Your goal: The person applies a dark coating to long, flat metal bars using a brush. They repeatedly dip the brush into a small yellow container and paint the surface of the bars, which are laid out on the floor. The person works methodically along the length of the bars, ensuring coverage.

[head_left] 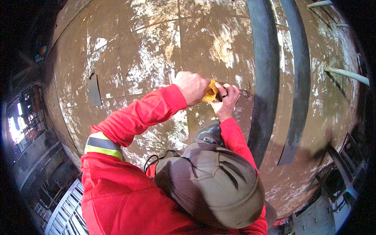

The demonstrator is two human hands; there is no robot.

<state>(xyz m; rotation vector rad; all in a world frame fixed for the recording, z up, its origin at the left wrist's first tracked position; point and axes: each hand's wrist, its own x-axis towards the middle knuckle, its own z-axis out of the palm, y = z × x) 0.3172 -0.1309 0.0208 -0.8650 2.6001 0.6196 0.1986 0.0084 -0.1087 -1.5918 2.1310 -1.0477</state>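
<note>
Neither my left hand nor my right hand shows in the head view. The two bare hands here belong to a co-worker in a red jacket (113,196) and a brown cap (219,176), seen from above and behind. Between them the co-worker's left hand (192,88), closed, and right hand (226,103), fingers bent, hold a small yellow hollow piece (211,91) with a round opening. Its exact kind I cannot make out. Both hands are close to a large brown surface (156,51) with whitish smears. A dark ring sits on one right finger.
Two long black strips (267,78) run down the brown surface, right of the hands. A short grey strip (94,91) is at the left. Pale rods (346,74) stick out at the far right. White slatted metalwork (64,209) stands at the lower left. The co-worker's body fills the near middle.
</note>
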